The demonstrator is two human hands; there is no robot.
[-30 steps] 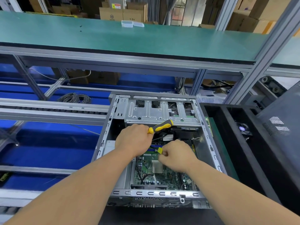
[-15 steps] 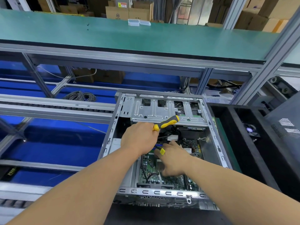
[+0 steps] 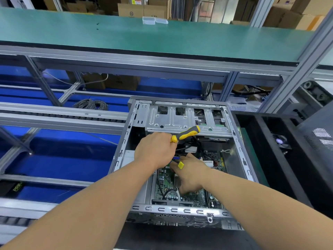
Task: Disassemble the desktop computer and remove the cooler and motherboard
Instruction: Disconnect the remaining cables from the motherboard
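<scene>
Two hands work inside the open computer case point(image 3: 180, 211), which lies on its side.

The green motherboard point(image 3: 166, 185) sits in its floor. Left hand point(image 3: 155, 150) grips a yellow-black screwdriver point(image 3: 185, 134), fist curled; right hand point(image 3: 191, 175) reaches down onto the board, a small yellow part point(image 3: 180, 165) at its fingers. No writing is legible.

1. The computer case point(image 3: 173, 121) is bare, dull-shining sheet metal.
2. Inside it, the motherboard point(image 3: 166, 184) looks matt green.
3. Above the case, the screwdriver handle point(image 3: 187, 134) is smooth yellow-and-black plastic.
4. Beyond the case, the bench top point(image 3: 162, 40) is matt green.
</scene>
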